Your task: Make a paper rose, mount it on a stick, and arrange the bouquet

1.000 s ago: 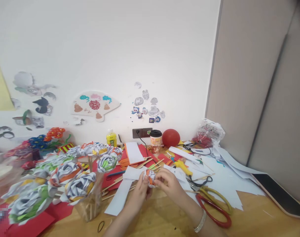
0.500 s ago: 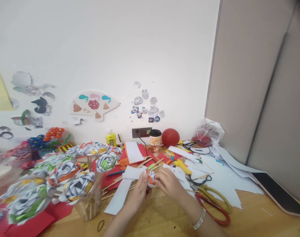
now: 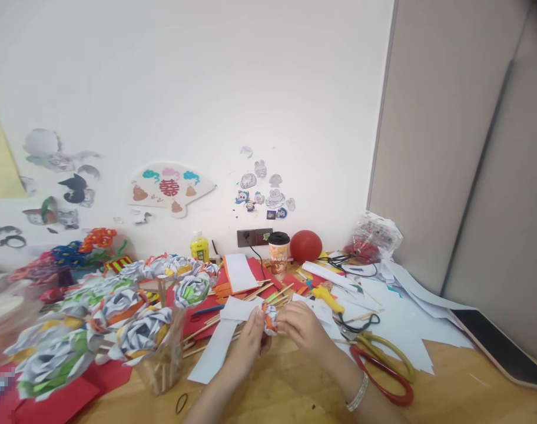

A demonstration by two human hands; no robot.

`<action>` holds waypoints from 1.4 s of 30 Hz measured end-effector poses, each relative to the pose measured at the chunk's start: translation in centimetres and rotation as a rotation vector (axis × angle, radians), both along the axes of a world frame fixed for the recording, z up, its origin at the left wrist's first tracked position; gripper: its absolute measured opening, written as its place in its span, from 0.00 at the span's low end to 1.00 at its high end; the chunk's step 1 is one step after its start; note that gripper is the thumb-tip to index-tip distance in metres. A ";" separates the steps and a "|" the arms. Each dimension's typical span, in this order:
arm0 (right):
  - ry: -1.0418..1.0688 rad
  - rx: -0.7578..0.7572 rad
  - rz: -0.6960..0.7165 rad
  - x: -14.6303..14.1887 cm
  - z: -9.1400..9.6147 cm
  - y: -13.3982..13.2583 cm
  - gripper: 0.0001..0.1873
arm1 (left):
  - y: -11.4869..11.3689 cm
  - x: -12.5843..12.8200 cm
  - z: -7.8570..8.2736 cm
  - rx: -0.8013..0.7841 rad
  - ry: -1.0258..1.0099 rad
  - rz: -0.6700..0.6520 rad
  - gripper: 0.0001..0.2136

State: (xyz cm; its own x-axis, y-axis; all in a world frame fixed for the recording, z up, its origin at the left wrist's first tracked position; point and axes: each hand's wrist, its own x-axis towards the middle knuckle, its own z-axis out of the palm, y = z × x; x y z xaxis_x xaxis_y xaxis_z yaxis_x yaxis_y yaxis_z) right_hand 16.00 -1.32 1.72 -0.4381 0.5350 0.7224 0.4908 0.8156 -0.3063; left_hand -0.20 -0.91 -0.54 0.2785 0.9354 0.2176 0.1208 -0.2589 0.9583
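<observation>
Between my hands, over the wooden table, is a small white and orange paper flower (image 3: 271,318). My left hand (image 3: 252,335) grips it from the left, thumb pressed against its side. On the other side, the bent fingers of my right hand (image 3: 300,323) pinch its right edge. What lies behind the fingertips is hidden. White paper strips (image 3: 214,352) lie just left of my left hand. Thin wooden sticks (image 3: 209,321) are scattered behind them. A yellow glue gun (image 3: 328,298) rests beyond my right hand.
Finished paper flowers (image 3: 145,333) crowd the left, some standing in a clear cup (image 3: 162,368). Red-handled scissors (image 3: 383,377) lie at my right forearm. A paper drink cup (image 3: 279,254), a red balloon (image 3: 305,246) and a yellow glue bottle (image 3: 199,247) stand by the wall. A phone-like black slab (image 3: 502,344) lies far right.
Both hands stay at nearly the same spot, still on the paper flower. Slightly more of the flower's right side shows between the fingers. The whole view has shifted very slightly.
</observation>
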 end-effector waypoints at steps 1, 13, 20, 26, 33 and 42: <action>0.000 0.009 -0.008 0.0 -0.1 0.1 0.22 | 0.1 0.0 -0.1 0.000 0.001 0.001 0.23; 0.343 -0.417 0.078 -0.5 -0.4 -0.1 0.12 | 0.1 0.1 0.1 -0.007 -0.024 -0.012 0.23; 0.373 -0.512 0.110 -0.5 -0.4 0.0 0.10 | 0.1 0.2 0.3 -0.041 -0.028 0.004 0.26; 0.051 0.213 -0.062 -0.4 -0.9 0.2 0.17 | -0.3 0.4 0.3 -0.088 -0.034 0.032 0.27; 0.058 0.142 -0.010 -0.5 -0.9 -0.1 0.15 | 0.2 0.1 -0.1 -0.025 -0.003 0.039 0.23; 0.504 -0.809 0.205 -0.5 -0.4 0.2 0.12 | 0.2 0.0 0.0 -0.029 0.004 -0.018 0.24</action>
